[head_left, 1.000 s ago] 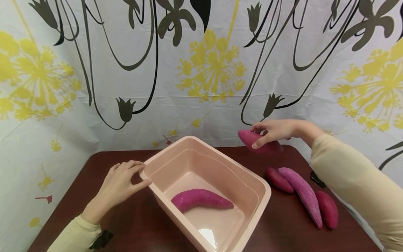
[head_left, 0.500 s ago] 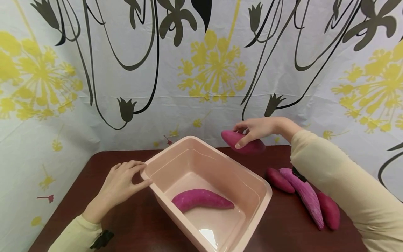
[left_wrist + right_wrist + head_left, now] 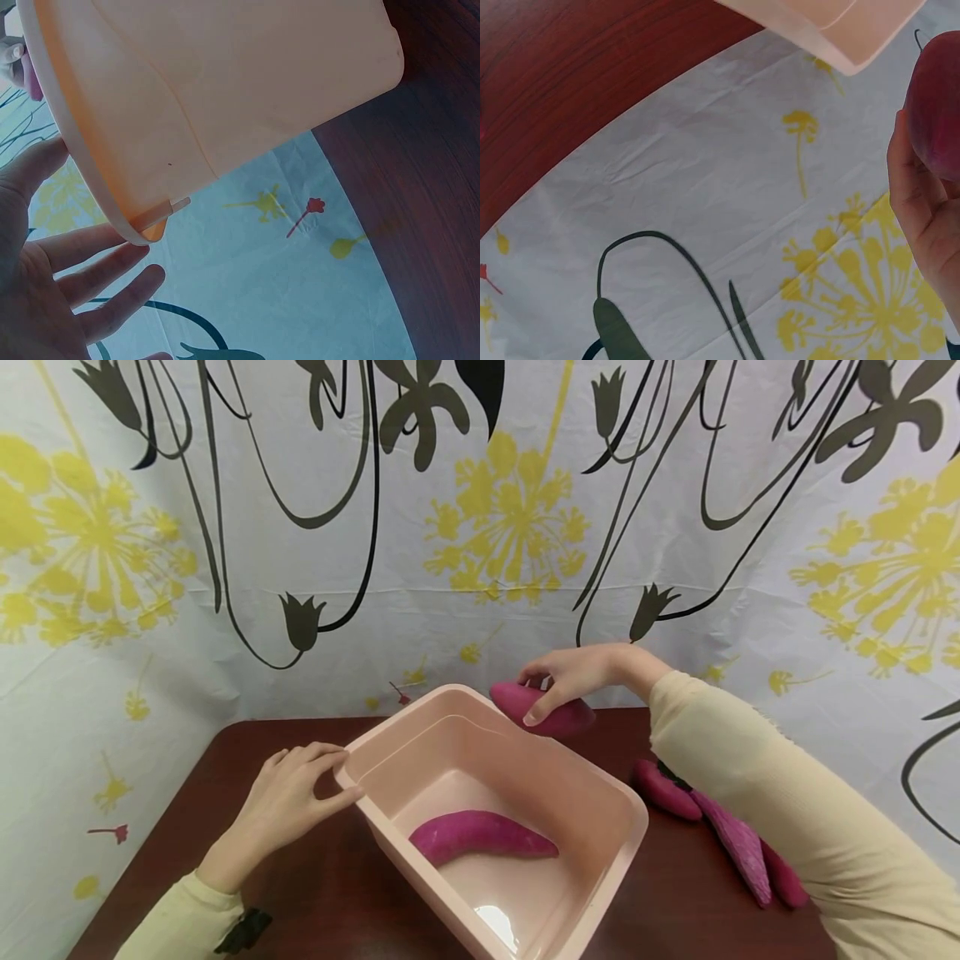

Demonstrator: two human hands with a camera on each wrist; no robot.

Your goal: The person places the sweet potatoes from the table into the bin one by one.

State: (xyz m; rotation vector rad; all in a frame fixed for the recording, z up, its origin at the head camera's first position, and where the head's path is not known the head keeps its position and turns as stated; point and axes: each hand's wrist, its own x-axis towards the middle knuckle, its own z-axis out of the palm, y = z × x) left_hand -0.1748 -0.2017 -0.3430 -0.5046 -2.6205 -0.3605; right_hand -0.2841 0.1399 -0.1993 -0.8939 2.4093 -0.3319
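A pink plastic basin point(image 3: 405, 756) stands at an angle on the dark red table. My left hand point(image 3: 288, 797) pinches its left rim corner; in the left wrist view the thumb and forefinger of that hand point(image 3: 45, 277) meet the rim of the basin point(image 3: 262, 82). Inside lies one curved purple sweet potato point(image 3: 483, 833). My right hand point(image 3: 581, 675) grips another plump sweet potato point(image 3: 570, 716) from above, close to the basin's far right rim. The right wrist view shows this held sweet potato point(image 3: 941, 105) at its right edge, with part of the hand point(image 3: 930, 217) below.
Right of the basin lie a dark red sweet potato point(image 3: 667, 793), a long lighter one point(image 3: 738, 847) and another red one point(image 3: 783, 878), partly hidden by the right sleeve point(image 3: 750, 777). A flower-patterned sheet point(image 3: 487, 635) hangs behind the table point(image 3: 300, 877).
My right hand has carried the sweet potato leftward, from above the table's far right to the basin's far rim. The left hand and basin have stayed in place.
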